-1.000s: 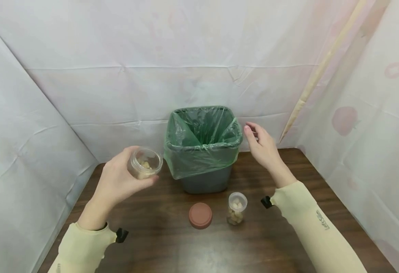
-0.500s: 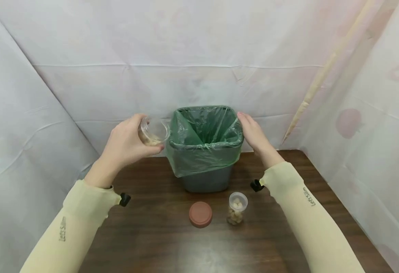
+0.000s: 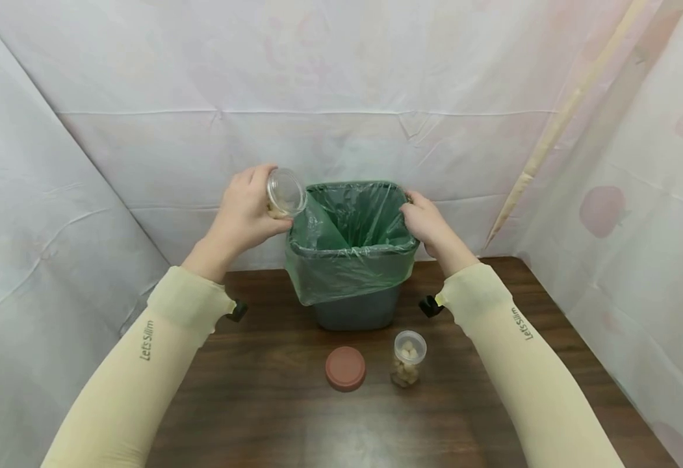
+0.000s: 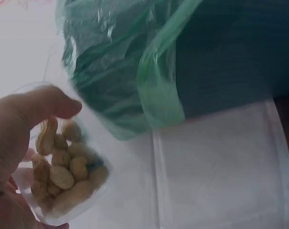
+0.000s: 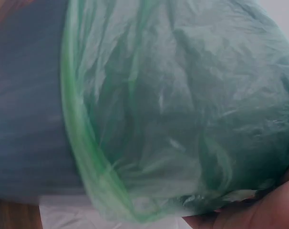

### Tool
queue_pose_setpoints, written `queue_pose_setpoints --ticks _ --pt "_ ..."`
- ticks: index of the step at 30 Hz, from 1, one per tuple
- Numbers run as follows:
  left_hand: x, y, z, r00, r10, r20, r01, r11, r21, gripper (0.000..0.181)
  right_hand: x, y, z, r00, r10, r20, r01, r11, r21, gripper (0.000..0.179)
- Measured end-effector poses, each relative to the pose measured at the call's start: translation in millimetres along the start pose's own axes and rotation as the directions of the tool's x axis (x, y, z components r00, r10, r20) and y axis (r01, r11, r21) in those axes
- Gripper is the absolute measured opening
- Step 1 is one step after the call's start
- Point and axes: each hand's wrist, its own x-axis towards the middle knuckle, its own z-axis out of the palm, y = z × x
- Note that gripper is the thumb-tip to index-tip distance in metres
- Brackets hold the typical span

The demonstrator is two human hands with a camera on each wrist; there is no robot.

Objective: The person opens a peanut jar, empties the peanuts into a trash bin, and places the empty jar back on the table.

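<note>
My left hand point(image 3: 242, 211) grips a clear jar point(image 3: 287, 192) beside the upper left rim of the trash bin point(image 3: 355, 309). The jar has no lid on and tilts with its mouth toward the bin. In the left wrist view it holds unshelled peanuts point(image 4: 62, 177). A green bag point(image 3: 347, 273) lines the bin and folds over its rim. At the right side, my right hand point(image 3: 429, 226) grips the bin's rim through the bag. The right wrist view shows the overhanging bag point(image 5: 182, 105) close up, with part of that hand at lower right.
A reddish-brown round lid point(image 3: 345, 368) lies on the dark wooden table point(image 3: 259, 403) in front of the bin. To its right stands a small clear container point(image 3: 409, 359) with pale pieces inside. White patterned sheeting point(image 3: 341, 84) surrounds the table at the back and sides.
My left hand has carried the jar up and right to the bin's rim. My right hand has moved left from beside the bin and taken hold of the rim.
</note>
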Motion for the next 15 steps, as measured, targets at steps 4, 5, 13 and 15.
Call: queue_pose_setpoints --ticks 4,5,13,15 --pt "5.3 9.7 9.2 1.000 -0.016 -0.015 0.016 1.000 0.008 0.101 0.1 3.2 1.8 1.000 -0.002 0.001 0.002 1.000 0.015 0.066" --pt "6.5 12.0 10.9 1.000 -0.019 -0.017 0.020 1.000 0.013 0.101 -0.2 4.0 2.1 1.000 -0.006 0.001 0.006 1.000 0.018 0.065" --pt "18.3 26.4 19.5 0.999 -0.013 -0.049 0.018 0.995 0.102 0.101 -0.6 7.3 2.6 0.999 -0.033 0.002 0.033 0.999 0.044 0.066" --pt "20.7 29.8 21.8 0.999 -0.006 -0.049 0.013 0.992 0.126 0.101 -0.3 7.2 2.7 0.999 -0.038 0.000 0.038 0.998 0.049 0.066"
